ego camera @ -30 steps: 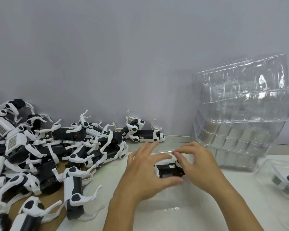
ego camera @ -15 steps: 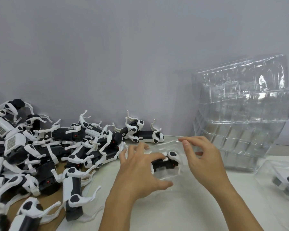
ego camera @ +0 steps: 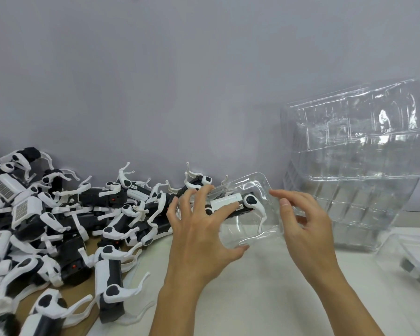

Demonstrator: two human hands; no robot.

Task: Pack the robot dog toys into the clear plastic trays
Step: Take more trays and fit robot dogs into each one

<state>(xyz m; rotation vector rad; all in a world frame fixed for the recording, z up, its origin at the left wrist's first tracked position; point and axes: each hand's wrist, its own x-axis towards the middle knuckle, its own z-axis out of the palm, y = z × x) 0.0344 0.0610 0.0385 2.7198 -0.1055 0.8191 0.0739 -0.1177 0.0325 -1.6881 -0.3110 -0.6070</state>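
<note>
A black-and-white robot dog toy [ego camera: 249, 201] lies in a small clear plastic tray [ego camera: 250, 230], which is tilted up off the white table. My left hand [ego camera: 199, 234] grips this tray, thumb at its near edge and spread fingers over the top, with one fingertip on the toy. My right hand [ego camera: 306, 229] is at the tray's right rim, its fingers loosely curled and its fingertips at the edge. A large pile of loose robot dog toys [ego camera: 58, 214] covers the left side.
A tall stack of empty clear trays [ego camera: 354, 190] leans against the grey wall at the right. Another clear tray holding a toy [ego camera: 412, 260] sits at the right edge. Brown cardboard [ego camera: 70, 294] lies under the pile. The white table [ego camera: 264, 299] spreads out in front.
The tray with the toy has been lifted and tilted up toward the wall by my left hand. My right hand let go of the toy and moved to the tray's right rim.
</note>
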